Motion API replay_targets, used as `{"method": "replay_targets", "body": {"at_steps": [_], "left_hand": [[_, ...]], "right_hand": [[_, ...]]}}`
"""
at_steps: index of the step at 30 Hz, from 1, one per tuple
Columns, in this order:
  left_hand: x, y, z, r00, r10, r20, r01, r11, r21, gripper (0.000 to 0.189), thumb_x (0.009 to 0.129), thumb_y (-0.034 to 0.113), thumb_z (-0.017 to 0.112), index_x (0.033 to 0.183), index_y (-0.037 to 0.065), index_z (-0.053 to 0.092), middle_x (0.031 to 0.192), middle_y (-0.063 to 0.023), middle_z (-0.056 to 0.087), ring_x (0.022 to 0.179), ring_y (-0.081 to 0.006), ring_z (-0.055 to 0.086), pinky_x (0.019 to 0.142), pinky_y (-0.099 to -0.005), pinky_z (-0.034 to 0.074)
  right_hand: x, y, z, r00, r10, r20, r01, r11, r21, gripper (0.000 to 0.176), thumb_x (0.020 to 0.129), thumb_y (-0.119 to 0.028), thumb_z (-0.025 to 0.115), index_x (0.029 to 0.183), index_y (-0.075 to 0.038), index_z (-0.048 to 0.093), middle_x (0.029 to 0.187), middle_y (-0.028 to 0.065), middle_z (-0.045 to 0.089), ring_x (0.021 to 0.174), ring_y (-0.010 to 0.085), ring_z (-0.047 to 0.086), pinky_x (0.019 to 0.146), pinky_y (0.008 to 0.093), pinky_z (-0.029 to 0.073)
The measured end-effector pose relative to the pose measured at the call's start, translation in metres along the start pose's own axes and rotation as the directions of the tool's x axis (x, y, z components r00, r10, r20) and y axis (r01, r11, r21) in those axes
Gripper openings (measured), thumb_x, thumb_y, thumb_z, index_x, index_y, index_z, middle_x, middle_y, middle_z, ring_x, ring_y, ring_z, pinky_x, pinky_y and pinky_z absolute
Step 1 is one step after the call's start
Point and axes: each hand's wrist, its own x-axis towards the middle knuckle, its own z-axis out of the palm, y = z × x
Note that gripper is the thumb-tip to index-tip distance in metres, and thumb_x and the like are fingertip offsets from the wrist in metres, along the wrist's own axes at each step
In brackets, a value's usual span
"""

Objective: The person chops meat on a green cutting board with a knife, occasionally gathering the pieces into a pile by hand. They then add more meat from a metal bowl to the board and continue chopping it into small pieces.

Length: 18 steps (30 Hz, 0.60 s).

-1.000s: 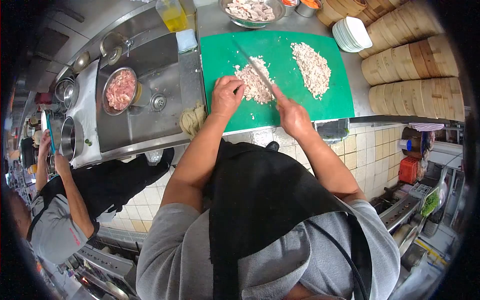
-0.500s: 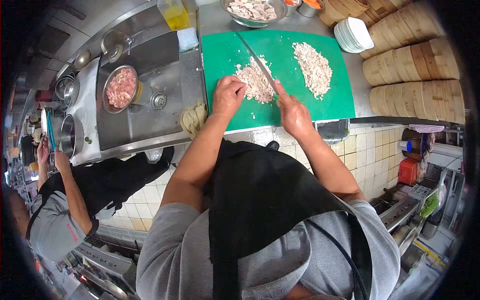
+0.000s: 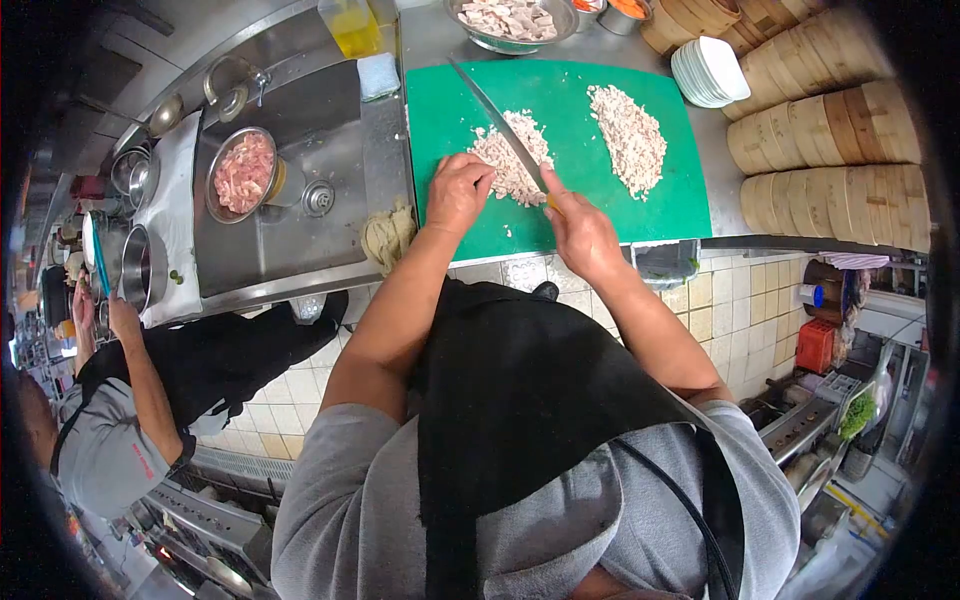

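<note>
My right hand (image 3: 584, 238) is closed round the yellowish handle of a long kitchen knife (image 3: 505, 130). The blade slants up and left across a pile of finely chopped pale meat (image 3: 508, 158) on a green cutting board (image 3: 445, 110). At the left edge of that pile is my left hand (image 3: 458, 195), its fingers curled in; whether anything is inside them is hidden. A second pile of chopped pale meat (image 3: 630, 140) lies apart on the right side of the board.
Behind the board stands a metal bowl of pale chunks (image 3: 508, 22). White plates (image 3: 708, 72) and bamboo steamers (image 3: 830, 125) line the right. In the sink (image 3: 300, 130) sits a bowl of raw pink meat (image 3: 243, 172). A co-worker (image 3: 130, 400) works at the far left.
The knife has shifted left over the left pile, its tip now nearer the board's left side. My right hand has moved slightly left and down; my left hand has barely moved.
</note>
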Motion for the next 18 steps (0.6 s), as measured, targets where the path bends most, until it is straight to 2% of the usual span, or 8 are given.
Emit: {"method": "replay_targets", "body": {"at_steps": [1,3,9,13,15,16,18], "left_hand": [[0.0,0.0,0.0,1.0,0.001,0.004,-0.001,1.0,-0.003,0.008,0.079,0.008,0.081,0.086,0.01,0.077,0.097,-0.006,0.071,0.094,-0.0305,0.066,0.083,-0.0419,0.056],[-0.001,0.0,-0.002,1.0,0.0,0.008,0.0,1.0,0.001,0.007,0.079,0.008,0.081,0.085,0.01,0.077,0.098,-0.0058,0.071,0.095,-0.0304,0.066,0.083,-0.042,0.056],[-0.003,0.001,-0.001,1.0,-0.028,-0.003,0.028,1.0,-0.013,0.006,0.081,0.009,0.08,0.085,0.009,0.077,0.098,-0.0055,0.071,0.096,-0.0298,0.067,0.083,-0.0407,0.056],[-0.001,0.002,-0.004,1.0,-0.011,-0.012,0.011,1.0,-0.011,0.006,0.08,0.008,0.081,0.085,0.008,0.077,0.098,-0.0058,0.071,0.095,-0.029,0.067,0.083,-0.0404,0.057],[-0.001,0.003,-0.002,1.0,-0.003,-0.018,0.002,1.0,-0.02,0.007,0.08,0.007,0.081,0.085,0.008,0.077,0.097,-0.0057,0.071,0.095,-0.0289,0.067,0.082,-0.0406,0.057],[-0.002,0.003,-0.001,1.0,-0.003,-0.022,0.003,1.0,-0.011,0.007,0.08,0.007,0.081,0.085,0.008,0.077,0.097,-0.0057,0.071,0.095,-0.029,0.067,0.082,-0.0406,0.057],[-0.004,0.003,-0.002,1.0,-0.003,-0.024,0.003,1.0,0.0,0.007,0.08,0.006,0.081,0.085,0.008,0.077,0.096,-0.0058,0.071,0.094,-0.029,0.067,0.082,-0.0406,0.057]], "right_hand": [[0.0,0.004,0.001,1.0,0.002,0.0,-0.002,1.0,0.0,0.062,0.099,-0.015,0.058,0.158,-0.024,0.041,0.098,0.0288,0.069,0.09,0.0456,0.069,0.081,0.0535,0.055],[0.003,0.008,0.006,0.946,0.19,0.262,-0.144,0.972,-0.184,0.061,0.1,-0.015,0.058,0.158,-0.024,0.041,0.097,0.0293,0.07,0.091,0.046,0.068,0.081,0.0531,0.055],[-0.001,0.0,0.004,0.987,0.102,0.124,-0.09,0.991,-0.096,0.062,0.099,-0.014,0.058,0.158,-0.024,0.041,0.096,0.0289,0.07,0.09,0.0451,0.069,0.081,0.0528,0.055],[0.002,0.003,0.006,0.971,0.111,0.214,-0.084,0.988,-0.131,0.064,0.098,-0.013,0.059,0.159,-0.023,0.041,0.095,0.0281,0.069,0.09,0.045,0.069,0.082,0.0527,0.055],[-0.001,-0.01,0.0,0.996,0.061,0.067,-0.056,0.996,-0.07,0.064,0.098,-0.013,0.06,0.159,-0.021,0.041,0.096,0.0268,0.069,0.089,0.045,0.069,0.082,0.0525,0.055],[-0.002,-0.007,0.002,0.996,0.062,0.068,-0.057,0.996,-0.072,0.064,0.098,-0.013,0.06,0.159,-0.021,0.041,0.096,0.0268,0.069,0.089,0.045,0.069,0.082,0.0525,0.055],[-0.003,-0.001,0.01,0.946,0.18,0.269,-0.117,0.966,-0.232,0.064,0.098,-0.013,0.06,0.158,-0.02,0.042,0.099,0.0258,0.069,0.088,0.0444,0.069,0.08,0.0527,0.055]]}}
